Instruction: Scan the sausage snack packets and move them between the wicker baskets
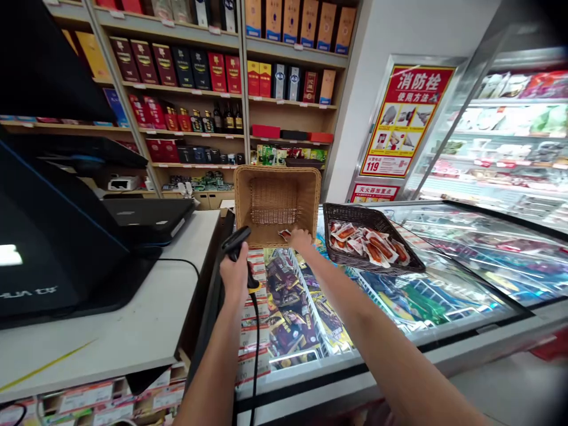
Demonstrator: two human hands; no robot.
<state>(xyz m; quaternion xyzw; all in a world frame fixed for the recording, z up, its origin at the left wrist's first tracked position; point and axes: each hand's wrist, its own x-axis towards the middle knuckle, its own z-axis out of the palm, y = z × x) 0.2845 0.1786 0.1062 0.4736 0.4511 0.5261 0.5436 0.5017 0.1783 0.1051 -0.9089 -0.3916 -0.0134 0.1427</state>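
My left hand (236,273) is closed around the handle of a black barcode scanner (236,239), whose cable hangs down over the freezer edge. Reaching into a light tan wicker basket (277,173), my right hand (302,238) has its fingers bent around one end of a small packaged sausage (284,235) at the basket's lower side. The rest of that pack is hidden by the fingers. To the right, a dark brown wicker basket (402,260) holds several similar packed sausages (375,245) in clear wrappers.
Under the baskets is a glass-topped chest freezer (448,313) with packaged goods inside. A white counter (146,307) with a black checkout terminal (57,248) stands at left. Shelves of boxed bottles (190,68) line the back, and a red fire-hydrant sign (406,121) hangs on the wall.
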